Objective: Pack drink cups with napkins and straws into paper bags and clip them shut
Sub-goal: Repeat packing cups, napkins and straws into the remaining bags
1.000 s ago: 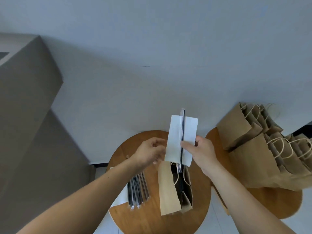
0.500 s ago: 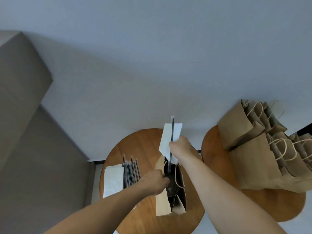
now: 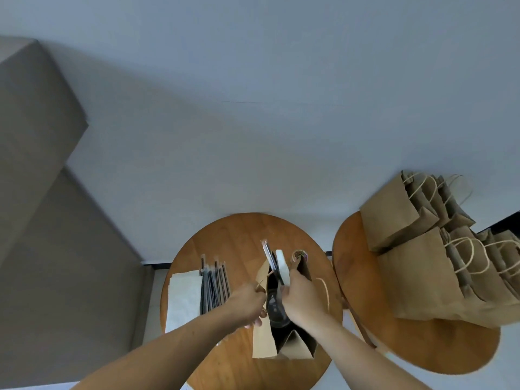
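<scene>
**Both hands at the open bag**

Your left hand (image 3: 247,302) pinches the paper bag (image 3: 264,339) rim at 9 o'clock; your right hand (image 3: 301,296) grips a napkin (image 3: 282,267) and straw (image 3: 269,256) at its mouth.

- Napkin stack (image 3: 183,299), spare straws (image 3: 215,282): table (image 3: 233,237), 9 o'clock.
- Cup (image 3: 277,308): inside bag.
- Packed bags (image 3: 422,266): 3 o'clock.

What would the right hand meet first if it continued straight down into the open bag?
Most likely the clear lid of the drink cup standing inside the open paper bag, directly below the right hand, which grips a napkin and wrapped straw. Depth is unclear.
</scene>
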`<state>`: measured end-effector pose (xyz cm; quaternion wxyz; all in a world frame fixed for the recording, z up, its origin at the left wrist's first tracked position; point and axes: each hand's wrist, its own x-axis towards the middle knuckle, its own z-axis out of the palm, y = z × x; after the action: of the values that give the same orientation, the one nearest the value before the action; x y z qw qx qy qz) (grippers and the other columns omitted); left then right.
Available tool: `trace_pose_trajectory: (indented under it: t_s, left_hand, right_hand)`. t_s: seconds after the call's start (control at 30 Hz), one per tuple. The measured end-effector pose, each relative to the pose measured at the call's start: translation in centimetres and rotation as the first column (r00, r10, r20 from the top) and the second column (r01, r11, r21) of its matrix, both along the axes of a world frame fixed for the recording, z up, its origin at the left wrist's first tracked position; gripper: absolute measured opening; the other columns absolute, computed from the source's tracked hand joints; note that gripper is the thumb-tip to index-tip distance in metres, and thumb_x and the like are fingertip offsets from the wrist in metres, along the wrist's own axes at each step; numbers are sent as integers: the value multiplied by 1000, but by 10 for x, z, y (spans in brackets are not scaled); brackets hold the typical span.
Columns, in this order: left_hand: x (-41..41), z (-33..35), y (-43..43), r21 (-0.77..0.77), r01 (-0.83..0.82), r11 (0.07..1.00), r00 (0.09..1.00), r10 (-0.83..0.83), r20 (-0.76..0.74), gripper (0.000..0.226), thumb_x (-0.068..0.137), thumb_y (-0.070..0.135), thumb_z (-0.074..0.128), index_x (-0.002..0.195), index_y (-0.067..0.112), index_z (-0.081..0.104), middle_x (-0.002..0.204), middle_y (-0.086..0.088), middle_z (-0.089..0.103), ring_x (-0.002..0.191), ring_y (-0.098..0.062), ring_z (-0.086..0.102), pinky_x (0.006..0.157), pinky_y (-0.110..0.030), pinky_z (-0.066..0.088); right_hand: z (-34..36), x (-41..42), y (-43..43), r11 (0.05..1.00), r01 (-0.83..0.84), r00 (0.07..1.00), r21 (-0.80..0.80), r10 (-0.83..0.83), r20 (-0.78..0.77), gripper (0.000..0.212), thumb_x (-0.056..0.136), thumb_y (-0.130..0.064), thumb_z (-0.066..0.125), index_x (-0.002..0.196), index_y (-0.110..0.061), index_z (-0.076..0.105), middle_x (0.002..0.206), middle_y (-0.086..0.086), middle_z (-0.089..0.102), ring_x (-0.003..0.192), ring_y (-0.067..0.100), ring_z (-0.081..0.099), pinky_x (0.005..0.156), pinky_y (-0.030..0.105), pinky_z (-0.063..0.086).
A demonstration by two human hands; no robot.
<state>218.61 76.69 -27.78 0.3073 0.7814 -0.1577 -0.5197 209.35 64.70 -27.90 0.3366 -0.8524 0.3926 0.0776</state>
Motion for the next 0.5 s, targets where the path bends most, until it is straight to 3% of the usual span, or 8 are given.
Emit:
trace_pose_trajectory:
  t_s: [0.17, 0.3, 0.37, 0.5]
  left_hand:
    - [3, -3, 5, 14, -71, 997, 996, 71, -59, 31, 101, 19, 35, 116, 3, 57, 78, -11, 67, 60, -18, 63, 53, -26, 47]
    - [11, 3, 0, 12, -168, 986, 982, 169, -86, 34, 102, 18, 35, 127, 4, 53, 73, -10, 66, 56, -17, 63, 48, -23, 45]
    - [14, 6, -2, 5, -193, 981, 977, 192, -97, 33, 102, 17, 36, 128, 4, 52, 70, -9, 64, 56, -18, 61, 47, -22, 42]
    - [13, 8, 0, -4, -209, 978, 972, 207, -114, 30, 100, 14, 36, 121, 5, 56, 66, -9, 61, 60, -21, 58, 49, -24, 41]
  right_hand:
    - [-58, -15, 4, 960, 140, 986, 243, -111, -128, 9, 100, -16, 47, 101, -24, 44, 90, -7, 52, 76, 4, 50, 51, 16, 33]
    - [-90, -9, -11, 953, 152, 965, 264, -85, -249, 17, 97, -11, 51, 114, -15, 54, 98, -3, 55, 92, 17, 54, 74, 24, 41]
    - [-104, -4, -15, 939, 172, 941, 298, -68, -331, 27, 96, -12, 51, 122, -12, 58, 104, 2, 62, 92, 20, 56, 76, 28, 43]
    - [-114, 12, -20, 853, 270, 954, 446, -172, -247, 14, 94, -18, 55, 106, -21, 61, 94, -1, 64, 84, 16, 59, 72, 30, 47]
